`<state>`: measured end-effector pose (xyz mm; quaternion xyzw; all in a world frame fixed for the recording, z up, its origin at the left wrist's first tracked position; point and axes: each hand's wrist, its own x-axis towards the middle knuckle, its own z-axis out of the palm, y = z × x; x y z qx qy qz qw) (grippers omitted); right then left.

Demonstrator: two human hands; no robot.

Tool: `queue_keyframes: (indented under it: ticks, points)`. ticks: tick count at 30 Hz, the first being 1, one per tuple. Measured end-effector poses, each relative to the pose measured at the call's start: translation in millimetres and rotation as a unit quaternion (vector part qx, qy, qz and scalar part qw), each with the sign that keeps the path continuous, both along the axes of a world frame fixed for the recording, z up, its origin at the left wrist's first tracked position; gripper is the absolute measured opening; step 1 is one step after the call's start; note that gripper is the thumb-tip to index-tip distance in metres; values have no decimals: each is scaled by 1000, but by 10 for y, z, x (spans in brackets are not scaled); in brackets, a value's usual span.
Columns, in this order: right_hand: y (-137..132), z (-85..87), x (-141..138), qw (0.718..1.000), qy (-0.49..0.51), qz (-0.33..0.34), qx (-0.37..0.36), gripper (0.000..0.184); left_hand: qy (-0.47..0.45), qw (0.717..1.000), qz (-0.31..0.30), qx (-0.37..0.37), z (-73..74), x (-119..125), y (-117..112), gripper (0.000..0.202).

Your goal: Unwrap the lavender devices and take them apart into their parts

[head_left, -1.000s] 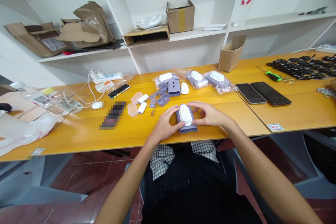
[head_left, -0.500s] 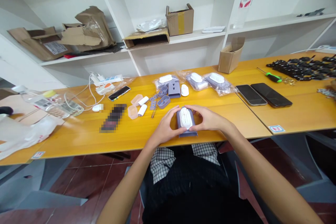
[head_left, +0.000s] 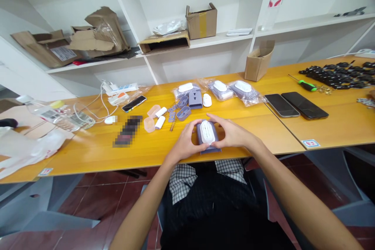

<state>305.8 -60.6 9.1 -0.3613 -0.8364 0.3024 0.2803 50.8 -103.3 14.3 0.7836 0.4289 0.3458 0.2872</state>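
Glossy white plastic case (head_left: 207,132), matt lilac plastic holder (head_left: 213,149), smooth shiny orange laminate tabletop (head_left: 258,133), rough brown cardboard box (head_left: 259,62), checked cloth shirt (head_left: 179,181).

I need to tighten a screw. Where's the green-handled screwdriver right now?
In the head view, the green-handled screwdriver lies toward the right of the yellow tabletop, just above the black phone and left of the pile of black parts.

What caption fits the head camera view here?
Head view: left hand and right hand cup a white-and-purple plastic device on a yellow table.
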Motion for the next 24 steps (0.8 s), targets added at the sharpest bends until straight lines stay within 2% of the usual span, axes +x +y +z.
queue_keyframes:
  ticks: [5, 10, 24]
  points:
    - [37, -69, 9, 1000, 16, 3, 4, 113, 5, 1000, -2, -15, -33, -28, 10, 93]
    - [27, -36, -3, 1000, 20, 14, -2, 114, 8, 1000, 0, -25, -47, -40, 17, 95]
    - [40, -57, -14, 999, 30, 12, -13, 112, 3, 999, 14, -38, 40, 6, -7, 92]
